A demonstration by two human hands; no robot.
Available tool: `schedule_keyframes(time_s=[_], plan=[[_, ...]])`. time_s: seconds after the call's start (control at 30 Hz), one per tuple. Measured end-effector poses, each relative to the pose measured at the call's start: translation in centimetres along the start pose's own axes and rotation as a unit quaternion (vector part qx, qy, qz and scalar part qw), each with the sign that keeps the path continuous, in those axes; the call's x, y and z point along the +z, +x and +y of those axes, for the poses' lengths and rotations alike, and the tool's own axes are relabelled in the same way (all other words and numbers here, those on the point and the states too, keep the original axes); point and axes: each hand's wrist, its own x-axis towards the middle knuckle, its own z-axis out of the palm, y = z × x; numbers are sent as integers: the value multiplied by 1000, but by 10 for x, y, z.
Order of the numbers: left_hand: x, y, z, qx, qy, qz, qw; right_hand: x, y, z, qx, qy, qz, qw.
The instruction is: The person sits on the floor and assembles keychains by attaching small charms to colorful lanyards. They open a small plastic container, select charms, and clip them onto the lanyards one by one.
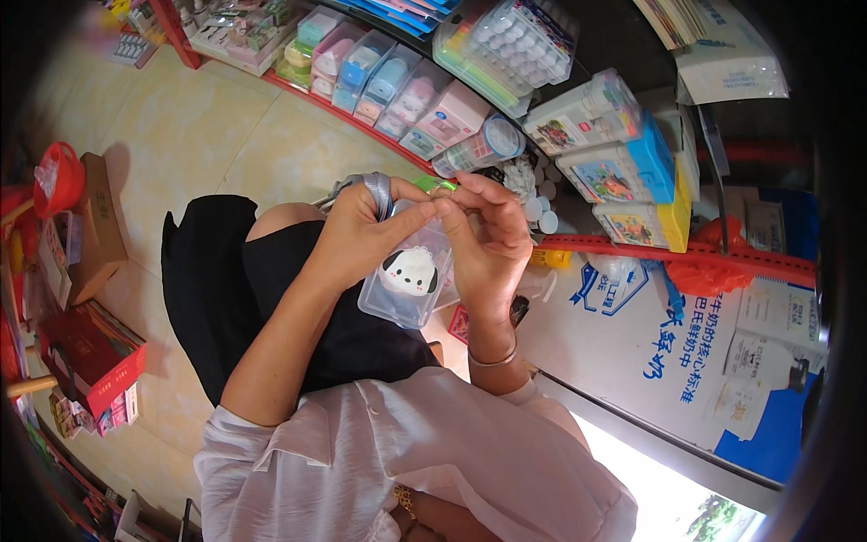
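Observation:
A small clear plastic case (411,275) with a white puppy face and black ears on its front hangs tilted in front of my lap. My left hand (368,221) grips its upper part, thumb laid toward the top edge. Through the fingers of that hand runs a grey ribbon strap (380,191). My right hand (488,237) pinches a thin metal ring (442,191) at the top of the case, its thumb and forefinger close to my left thumb. Something bright green (423,183) shows behind the fingertips, mostly hidden.
Ahead, a red-edged shelf (361,126) holds several clear boxes of small goods. To the right stand paint sets in cases (623,172) above a large white printed carton (650,352). On the left, a red basket (59,181) and a red box (95,357) sit near the tiled floor (199,135).

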Motion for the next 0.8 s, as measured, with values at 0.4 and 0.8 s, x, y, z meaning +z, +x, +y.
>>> schedule_keyframes(time_s=[0.4,0.8], plan=[[-1,-1,-5,52,-19,7,998,-10,3,-4,178,124,-106,970],[0,-5,-5,84,31,-4,996,-2,4,8,79,138,-78,984]])
